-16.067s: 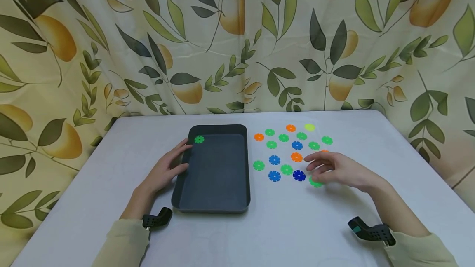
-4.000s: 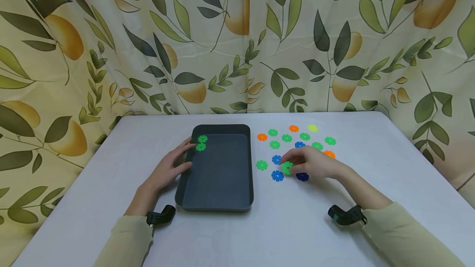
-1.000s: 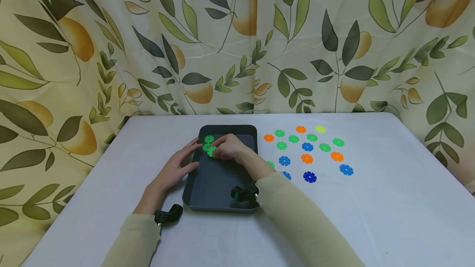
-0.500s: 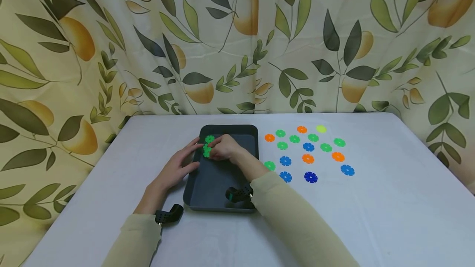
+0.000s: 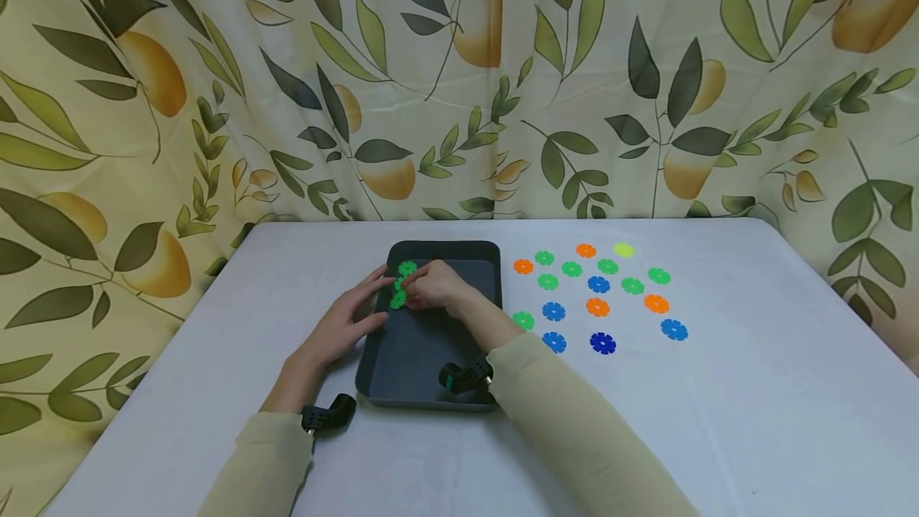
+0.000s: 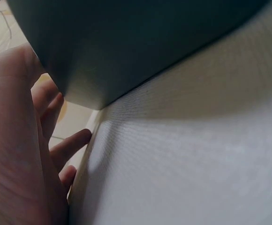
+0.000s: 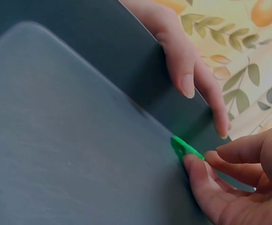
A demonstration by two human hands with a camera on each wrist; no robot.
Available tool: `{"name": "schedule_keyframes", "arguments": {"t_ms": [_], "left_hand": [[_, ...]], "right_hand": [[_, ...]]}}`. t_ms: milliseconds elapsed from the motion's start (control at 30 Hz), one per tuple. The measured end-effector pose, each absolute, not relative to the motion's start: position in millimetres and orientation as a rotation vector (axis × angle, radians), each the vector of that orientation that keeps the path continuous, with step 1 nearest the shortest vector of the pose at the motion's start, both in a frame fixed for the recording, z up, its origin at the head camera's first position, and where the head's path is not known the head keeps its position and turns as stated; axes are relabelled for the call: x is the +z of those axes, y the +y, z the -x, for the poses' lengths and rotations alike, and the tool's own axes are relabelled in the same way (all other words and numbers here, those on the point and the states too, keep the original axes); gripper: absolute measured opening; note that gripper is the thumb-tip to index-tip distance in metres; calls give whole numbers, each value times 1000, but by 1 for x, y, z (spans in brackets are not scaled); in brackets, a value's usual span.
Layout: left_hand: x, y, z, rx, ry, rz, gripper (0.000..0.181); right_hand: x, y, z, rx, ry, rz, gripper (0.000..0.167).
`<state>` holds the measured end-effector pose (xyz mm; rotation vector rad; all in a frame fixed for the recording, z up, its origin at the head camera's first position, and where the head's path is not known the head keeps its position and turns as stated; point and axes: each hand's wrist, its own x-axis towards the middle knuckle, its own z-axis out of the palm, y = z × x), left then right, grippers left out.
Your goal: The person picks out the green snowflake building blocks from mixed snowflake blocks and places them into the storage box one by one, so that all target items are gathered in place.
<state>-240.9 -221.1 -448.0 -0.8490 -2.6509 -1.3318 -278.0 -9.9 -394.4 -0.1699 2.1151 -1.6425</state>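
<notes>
A dark grey rectangular tray (image 5: pixel 420 365) lies on the white table. My left hand (image 5: pixel 343 319) rests along its left side, fingers loosely spread at the rim and touching the outer wall. Inside the tray, my right hand (image 5: pixel 439 287) pinches a notched green plastic disc (image 5: pixel 397 301) between thumb and fingers. In the right wrist view this green disc (image 7: pixel 188 148) stands tilted against the tray's side wall. Just beyond it are another green disc (image 5: pixel 398 284), partly hidden by the fingers, and a green disc (image 5: pixel 407 268) in the far left corner.
Right of the tray, several loose notched discs lie spread on the table: green (image 5: pixel 548 282), orange (image 5: pixel 597 307), blue (image 5: pixel 554 311), dark blue (image 5: pixel 602 343) and yellow (image 5: pixel 624 250). A leaf-and-fruit patterned curtain (image 5: pixel 459 102) hangs behind the table.
Tray discs went from one to three, all green. My right hand took the latest from the table, carried it left into the tray and shifted it towards the left wall. My left hand stayed put.
</notes>
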Motion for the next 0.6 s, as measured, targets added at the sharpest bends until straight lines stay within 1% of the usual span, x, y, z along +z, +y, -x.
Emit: {"name": "schedule_keyframes", "arguments": {"t_ms": [233, 600], "left_hand": [[-449, -221, 241, -1317, -2660, 841, 54], [-448, -220, 241, -1318, -2645, 857, 55]], "right_hand": [[-394, -3, 280, -1668, 2097, 156, 28], [-384, 7, 278, -1637, 2069, 156, 33]]}}
